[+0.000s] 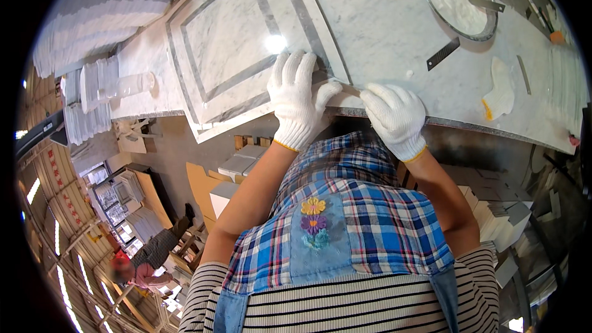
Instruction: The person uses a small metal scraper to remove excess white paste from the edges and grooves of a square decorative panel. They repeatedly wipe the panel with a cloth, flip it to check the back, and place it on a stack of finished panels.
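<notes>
1. Head view: a pale marbled panel (228, 43) with darker grey bands lies aslant on the left part of the worktable (370, 37), its near corner jutting past the front edge
2. The left hand (295, 98), in a white knit glove, is open, fingers close together and laid on the panel's near right part, thumb out to the right
3. The right hand (394, 117), gloved alike, is at the table's front edge with its fingers partly curled; whether it grips anything cannot be told
4. Farther right are a bowl (478, 36) of white material and, near it, a dark slotted blade (443, 53) lying on the worktable
</notes>
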Tool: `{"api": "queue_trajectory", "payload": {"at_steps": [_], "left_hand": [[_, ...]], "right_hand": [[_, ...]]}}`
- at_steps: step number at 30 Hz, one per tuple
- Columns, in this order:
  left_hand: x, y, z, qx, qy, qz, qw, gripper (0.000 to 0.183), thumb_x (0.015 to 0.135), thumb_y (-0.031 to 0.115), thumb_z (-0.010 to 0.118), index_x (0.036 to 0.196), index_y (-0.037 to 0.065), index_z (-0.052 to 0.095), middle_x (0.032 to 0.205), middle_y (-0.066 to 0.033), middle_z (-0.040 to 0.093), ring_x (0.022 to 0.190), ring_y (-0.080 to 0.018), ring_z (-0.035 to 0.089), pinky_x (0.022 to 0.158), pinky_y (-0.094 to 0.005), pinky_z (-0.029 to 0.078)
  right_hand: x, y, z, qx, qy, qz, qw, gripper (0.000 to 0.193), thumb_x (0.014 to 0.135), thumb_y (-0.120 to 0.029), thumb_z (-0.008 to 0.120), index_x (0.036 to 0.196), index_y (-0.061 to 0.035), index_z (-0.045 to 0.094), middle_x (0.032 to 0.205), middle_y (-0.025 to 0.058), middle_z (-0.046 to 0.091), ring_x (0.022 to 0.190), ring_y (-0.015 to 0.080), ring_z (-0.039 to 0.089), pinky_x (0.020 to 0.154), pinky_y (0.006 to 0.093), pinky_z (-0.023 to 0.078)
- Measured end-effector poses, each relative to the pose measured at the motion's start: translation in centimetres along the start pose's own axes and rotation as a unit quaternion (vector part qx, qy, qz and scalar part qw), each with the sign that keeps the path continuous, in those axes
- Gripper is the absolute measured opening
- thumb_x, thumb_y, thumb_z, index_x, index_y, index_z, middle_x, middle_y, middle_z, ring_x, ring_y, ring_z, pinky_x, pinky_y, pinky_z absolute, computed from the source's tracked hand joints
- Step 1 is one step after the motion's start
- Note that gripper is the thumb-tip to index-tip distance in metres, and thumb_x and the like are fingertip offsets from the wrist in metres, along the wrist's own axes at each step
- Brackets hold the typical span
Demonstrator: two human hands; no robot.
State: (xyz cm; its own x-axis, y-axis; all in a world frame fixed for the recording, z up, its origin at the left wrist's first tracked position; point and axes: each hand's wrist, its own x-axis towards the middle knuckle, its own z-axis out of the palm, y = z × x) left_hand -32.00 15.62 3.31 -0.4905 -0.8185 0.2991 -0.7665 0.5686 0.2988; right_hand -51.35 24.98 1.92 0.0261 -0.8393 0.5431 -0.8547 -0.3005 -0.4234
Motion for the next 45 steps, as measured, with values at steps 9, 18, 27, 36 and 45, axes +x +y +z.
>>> {"api": "queue_trajectory", "payload": {"at_steps": [9,18,27,36,45], "left_hand": [[0.0,-0.6,0.4,-0.001,0.001,0.005,1.0,0.062,0.081,0.046,0.074,0.126,0.005,0.059,0.13,-0.0177,0.058,0.122,-0.0409,0.051,0.102,-0.0513,0.039],[0.3,-0.6,0.2,-0.013,-0.009,-0.001,1.0,0.061,0.082,0.044,0.074,0.126,0.005,0.06,0.129,-0.0175,0.059,0.121,-0.0404,0.051,0.102,-0.0507,0.039],[0.2,-0.7,0.5,0.005,0.0,-0.002,1.0,0.061,0.08,0.044,0.075,0.125,0.005,0.06,0.128,-0.0177,0.059,0.12,-0.0407,0.052,0.101,-0.0509,0.04],[1.1,-0.3,0.5,-0.022,-0.017,-0.023,0.999,0.062,0.079,0.045,0.076,0.124,0.006,0.06,0.128,-0.0167,0.059,0.118,-0.0393,0.053,0.1,-0.0502,0.04],[0.2,-1.0,1.4,0.014,-0.019,-0.03,0.999,0.065,0.077,0.048,0.076,0.126,0.008,0.059,0.134,-0.0153,0.056,0.126,-0.0403,0.048,0.101,-0.0527,0.038]], "right_hand": [[0.0,-0.1,0.6,0.012,0.011,0.002,1.0,0.028,0.07,-0.009,0.072,0.098,-0.0111,0.071,0.097,0.0027,0.069,0.08,0.0217,0.066,0.062,0.0345,0.051],[0.1,-0.1,0.6,0.016,-0.006,0.007,1.0,0.03,0.07,-0.009,0.073,0.1,-0.0115,0.071,0.098,0.0019,0.069,0.081,0.0211,0.066,0.063,0.0344,0.051],[0.0,0.0,0.9,0.014,-0.005,0.008,1.0,0.028,0.071,-0.009,0.072,0.099,-0.0111,0.071,0.099,0.0026,0.07,0.084,0.0211,0.067,0.065,0.0346,0.051],[0.0,0.2,1.5,0.015,0.021,0.008,1.0,0.031,0.068,-0.01,0.071,0.099,-0.0099,0.072,0.1,0.0043,0.07,0.083,0.0222,0.066,0.066,0.0327,0.054],[0.1,0.2,1.2,-0.006,-0.004,-0.011,1.0,0.027,0.071,-0.012,0.069,0.098,-0.0097,0.072,0.103,0.0038,0.069,0.087,0.0212,0.066,0.067,0.0321,0.055]]}}
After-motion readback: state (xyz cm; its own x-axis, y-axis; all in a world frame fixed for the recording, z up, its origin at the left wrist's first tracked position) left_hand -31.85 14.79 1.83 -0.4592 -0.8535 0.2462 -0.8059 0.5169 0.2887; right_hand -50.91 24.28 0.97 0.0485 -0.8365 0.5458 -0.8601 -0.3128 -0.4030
